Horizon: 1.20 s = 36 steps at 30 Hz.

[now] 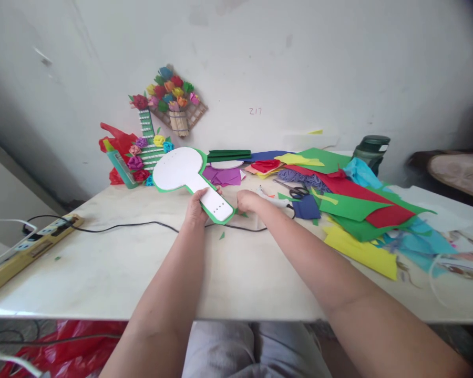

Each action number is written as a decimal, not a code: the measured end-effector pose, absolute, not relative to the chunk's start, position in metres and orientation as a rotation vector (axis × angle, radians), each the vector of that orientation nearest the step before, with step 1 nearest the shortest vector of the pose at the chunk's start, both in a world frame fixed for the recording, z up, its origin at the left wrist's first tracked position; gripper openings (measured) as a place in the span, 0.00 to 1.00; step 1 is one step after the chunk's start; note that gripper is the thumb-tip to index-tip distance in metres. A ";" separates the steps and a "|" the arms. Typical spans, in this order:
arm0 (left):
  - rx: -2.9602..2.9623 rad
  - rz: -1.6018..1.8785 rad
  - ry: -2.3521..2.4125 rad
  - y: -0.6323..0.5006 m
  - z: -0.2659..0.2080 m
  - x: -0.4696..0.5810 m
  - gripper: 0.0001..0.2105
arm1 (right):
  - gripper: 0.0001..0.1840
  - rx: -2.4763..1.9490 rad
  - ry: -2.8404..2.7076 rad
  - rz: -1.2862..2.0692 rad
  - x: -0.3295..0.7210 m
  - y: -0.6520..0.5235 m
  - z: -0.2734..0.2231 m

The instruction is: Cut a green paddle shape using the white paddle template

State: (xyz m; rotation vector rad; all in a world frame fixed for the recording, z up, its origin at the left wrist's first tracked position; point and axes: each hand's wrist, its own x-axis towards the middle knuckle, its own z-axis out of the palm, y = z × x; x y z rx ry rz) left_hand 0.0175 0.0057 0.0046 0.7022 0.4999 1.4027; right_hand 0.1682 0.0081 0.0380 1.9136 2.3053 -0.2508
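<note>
My left hand (197,209) grips the narrow handle of a paddle-shaped cutout (178,167), holding it above the table. The cutout has a white face edged with green, with a row of dark dots near the handle's end. Just right of that end is my right hand (246,200), its fingers curled together; what they hold, if anything, is hidden. Small green scraps show close to it. Beyond the right wrist lie a white glue gun (274,199) and dark-handled scissors (298,192).
Coloured paper sheets (350,207) pile up at right, beside a dark green bottle (372,149). At left are a glue bottle (120,167), a paper-flower craft (152,142) and a power strip (43,241). A black cord (122,226) crosses the table. A flower basket decoration (178,123) leans against the wall.
</note>
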 end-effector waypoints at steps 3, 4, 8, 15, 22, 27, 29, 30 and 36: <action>0.696 1.408 0.519 0.005 0.006 0.017 0.12 | 0.18 1.912 2.326 -0.269 0.166 0.007 0.034; 0.687 1.412 0.534 0.006 0.006 0.017 0.11 | 0.18 1.940 2.335 -0.278 0.166 0.006 0.034; 0.644 1.453 0.571 0.008 0.006 0.013 0.10 | 0.16 2.120 2.378 -0.256 0.172 -0.003 0.036; 0.630 1.525 0.504 0.009 0.009 0.010 0.09 | 0.20 1.409 2.856 -0.674 0.177 -0.033 0.041; 0.633 1.487 0.508 0.005 0.010 0.014 0.08 | 0.19 1.082 2.844 -0.431 0.155 -0.051 0.034; 0.631 1.490 0.516 0.004 0.011 0.015 0.08 | 0.14 1.077 2.850 -0.229 0.149 -0.060 0.037; 0.630 1.491 0.496 0.003 0.011 0.015 0.09 | 0.12 1.090 2.834 -0.179 0.147 -0.064 0.039; 0.631 1.492 0.488 0.003 0.011 0.015 0.09 | 0.12 1.102 2.824 -0.159 0.146 -0.066 0.039; 0.656 1.509 0.490 0.005 0.010 0.015 0.08 | 0.12 1.119 2.766 -0.107 0.142 -0.071 0.039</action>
